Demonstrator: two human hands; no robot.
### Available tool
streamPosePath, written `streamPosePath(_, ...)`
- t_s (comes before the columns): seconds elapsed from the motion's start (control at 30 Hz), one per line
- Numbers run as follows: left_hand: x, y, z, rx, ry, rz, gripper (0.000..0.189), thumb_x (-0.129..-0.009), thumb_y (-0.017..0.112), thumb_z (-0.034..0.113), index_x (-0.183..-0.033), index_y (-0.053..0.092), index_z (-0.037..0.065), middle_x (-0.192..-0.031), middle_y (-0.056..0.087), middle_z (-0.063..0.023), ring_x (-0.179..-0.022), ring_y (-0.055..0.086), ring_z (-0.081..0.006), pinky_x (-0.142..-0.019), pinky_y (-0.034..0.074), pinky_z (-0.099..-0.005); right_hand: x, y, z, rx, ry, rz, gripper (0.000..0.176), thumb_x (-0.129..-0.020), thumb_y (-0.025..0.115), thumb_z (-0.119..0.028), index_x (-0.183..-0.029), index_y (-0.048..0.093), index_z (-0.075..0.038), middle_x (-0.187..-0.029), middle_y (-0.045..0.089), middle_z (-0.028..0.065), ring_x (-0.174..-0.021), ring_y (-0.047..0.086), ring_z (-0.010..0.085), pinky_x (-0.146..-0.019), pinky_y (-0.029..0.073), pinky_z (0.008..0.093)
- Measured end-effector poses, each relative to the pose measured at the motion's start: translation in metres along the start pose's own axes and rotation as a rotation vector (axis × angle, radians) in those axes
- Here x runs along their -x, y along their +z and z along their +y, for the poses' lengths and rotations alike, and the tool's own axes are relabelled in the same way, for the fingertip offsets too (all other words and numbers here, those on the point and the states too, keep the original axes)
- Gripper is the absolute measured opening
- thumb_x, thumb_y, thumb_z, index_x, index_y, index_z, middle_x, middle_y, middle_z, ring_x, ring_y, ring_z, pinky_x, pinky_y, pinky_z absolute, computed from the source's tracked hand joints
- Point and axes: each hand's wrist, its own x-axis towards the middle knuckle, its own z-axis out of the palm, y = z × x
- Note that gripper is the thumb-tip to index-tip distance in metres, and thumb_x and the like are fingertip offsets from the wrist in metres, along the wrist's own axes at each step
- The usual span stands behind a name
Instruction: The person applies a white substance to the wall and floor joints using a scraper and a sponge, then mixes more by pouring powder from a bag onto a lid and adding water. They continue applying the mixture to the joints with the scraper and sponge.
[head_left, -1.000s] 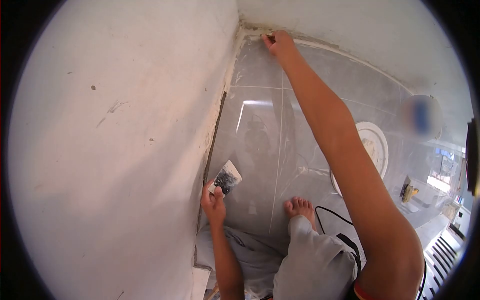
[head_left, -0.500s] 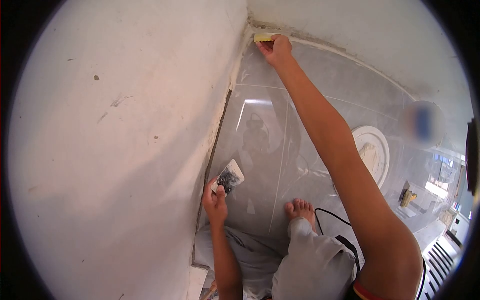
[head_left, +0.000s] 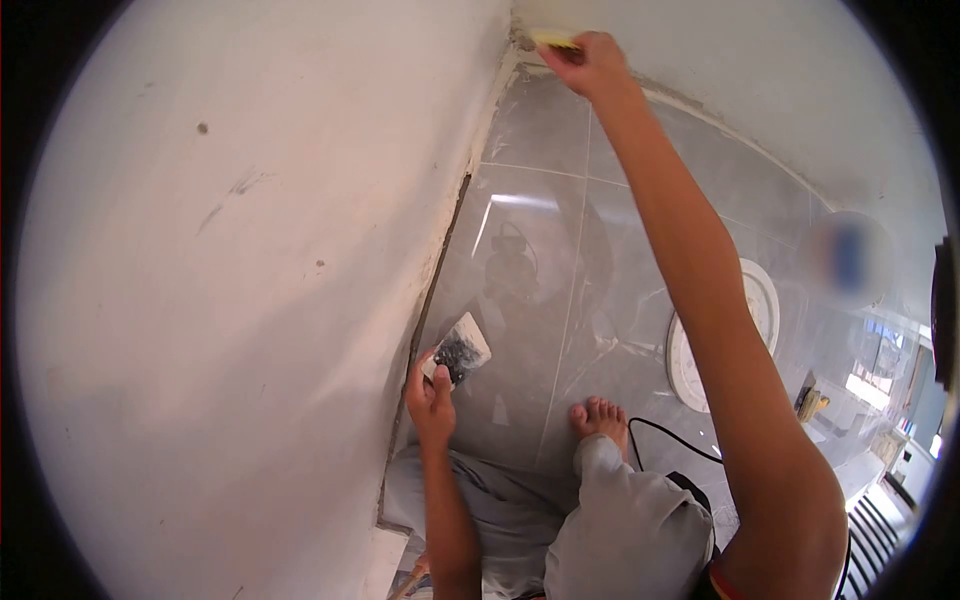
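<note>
- Reaching out at 1 o'clock of the view, the bare right hand [head_left: 592,65] has its grip closed on a yellow, thin-edged tool [head_left: 553,41]; the outstretched arm seems meant to bring it close into the corner where the walls meet. Blur hides whether it touches there.
- Near 7 o'clock of centre, the bare left hand [head_left: 432,400] has its grip closed on a white flat scraper with dark smears [head_left: 462,348]. Thumb on the face, fingers behind, probably steady the plate and leave its far edge free.
- Held over the glossy grey tiled floor [head_left: 520,250], the scraper points towards 1 o'clock, close to the body, perhaps to stay handy.
- At 3 o'clock, the round white lid-like disc [head_left: 690,370] lies flat on the tiles, partly hidden by the right arm, seemingly within reach.
- Between 4 and 5 o'clock, the bare foot [head_left: 603,415] is planted flat, likely for balance.
</note>
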Motion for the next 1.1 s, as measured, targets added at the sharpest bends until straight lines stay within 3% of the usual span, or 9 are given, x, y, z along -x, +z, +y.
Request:
streamPosePath(0.17, -0.006, 0.001, -0.008, 0.606, -0.294, 0.056, 0.032, -0.084, 0.049, 0.011, -0.113, 0.047, -0.003, -0.102, 0.054, -0.0094, -0.094, 0.053, -0.0162, -0.084, 0.041, -0.0286, 0.091, -0.078, -0.013, 0.782, -0.318, -0.229, 0.027, -0.082, 0.050, -0.011, -0.102, 0.052, 0.007, -0.099, 0.058, 0.0159, -0.081, 0.059, 0.0219, -0.076, 0.051, 0.0339)
streamPosePath(0.23, -0.006, 0.009, -0.003, 0.776, -0.387, 0.070, 0.031, -0.081, 0.047, 0.010, -0.109, 0.050, -0.001, -0.100, 0.056, -0.0074, -0.092, 0.056, -0.0182, -0.082, 0.044, -0.0310, 0.147, -0.102, -0.021, 1.643, -0.432, -0.484, 0.027, -0.080, 0.053, -0.008, -0.103, 0.053, 0.007, -0.101, 0.058, 0.0164, -0.084, 0.059, 0.0201, -0.077, 0.051, 0.0328)
streamPosePath(0.37, -0.002, 0.047, 0.018, 1.031, -0.707, -0.021, 0.023, -0.080, 0.049, 0.015, -0.098, 0.056, 0.002, -0.089, 0.061, -0.0061, -0.083, 0.059, -0.0185, -0.072, 0.049, -0.0313, 0.233, -0.142, 0.020, 1.425, -0.830, -0.969, 0.046, -0.069, 0.060, -0.002, -0.115, 0.053, -0.006, -0.113, 0.053, 0.0114, -0.087, 0.059, 0.0263, -0.071, 0.051, 0.0314)
streamPosePath(0.43, 0.002, 0.060, -0.001, 1.354, -0.753, -0.430, 0.023, -0.080, 0.049, 0.015, -0.097, 0.055, 0.001, -0.090, 0.061, -0.0078, -0.080, 0.060, -0.0198, -0.069, 0.051, -0.0322, 0.268, -0.146, 0.027, 1.449, -0.743, -1.189, 0.048, -0.066, 0.061, -0.001, -0.113, 0.055, -0.009, -0.115, 0.051, 0.0106, -0.095, 0.057, 0.0237, -0.059, 0.052, 0.0284)
streamPosePath(0.67, 0.033, 0.079, 0.046, 1.213, -0.583, -0.120, 0.025, -0.081, 0.044, 0.011, -0.101, 0.053, -0.001, -0.097, 0.059, -0.0119, -0.088, 0.059, -0.0202, -0.072, 0.051, -0.0313, 0.290, -0.186, -0.003, 1.730, -1.286, -1.205, 0.045, -0.065, 0.059, -0.008, -0.109, 0.057, -0.012, -0.120, 0.049, 0.0067, -0.104, 0.052, 0.0214, -0.052, 0.051, 0.0245)
streamPosePath(0.8, 0.036, 0.080, 0.109, 0.982, -0.126, -0.009, 0.031, -0.087, 0.046, 0.014, -0.115, 0.044, 0.000, -0.110, 0.052, -0.0115, -0.098, 0.054, -0.0187, -0.081, 0.047, -0.0294, 0.295, -0.215, -0.018, 1.631, -0.983, -0.806, 0.033, -0.070, 0.053, -0.001, -0.102, 0.058, -0.007, -0.103, 0.058, 0.0073, -0.088, 0.059, 0.0222, -0.060, 0.051, 0.0271)
streamPosePath(0.9, 0.047, 0.091, 0.117, 0.780, 0.100, 0.087, 0.038, -0.088, 0.051, 0.017, -0.119, 0.038, -0.001, -0.108, 0.052, -0.0096, -0.096, 0.053, -0.0177, -0.081, 0.045, -0.0286, 0.316, -0.221, -0.025, 1.303, -0.246, -0.519, 0.025, -0.076, 0.050, -0.002, -0.100, 0.057, -0.004, -0.095, 0.061, 0.0068, -0.080, 0.060, 0.0197, -0.064, 0.051, 0.0288)
streamPosePath(0.97, 0.051, 0.100, 0.118, 0.737, 0.242, 0.118, 0.042, -0.087, 0.054, 0.019, -0.118, 0.036, -0.003, -0.103, 0.054, -0.0086, -0.094, 0.052, -0.0172, -0.078, 0.045, -0.0285, 0.327, -0.210, -0.032, 0.313, 0.218, -0.413, 0.023, -0.078, 0.051, -0.004, -0.101, 0.054, -0.002, -0.095, 0.060, 0.0061, -0.079, 0.060, 0.0159, -0.064, 0.051, 0.0289)
streamPosePath(1.1, 0.065, 0.108, 0.108, 0.362, 0.397, 0.311, 0.041, -0.088, 0.055, 0.022, -0.114, 0.040, -0.005, -0.102, 0.054, -0.0103, -0.087, 0.053, -0.0169, -0.074, 0.044, -0.0258, 0.333, -0.206, -0.007, 0.039, 0.438, -0.347, 0.025, -0.077, 0.051, -0.003, -0.101, 0.052, 0.001, -0.094, 0.060, 0.0079, -0.081, 0.060, 0.0163, -0.068, 0.050, 0.0294)
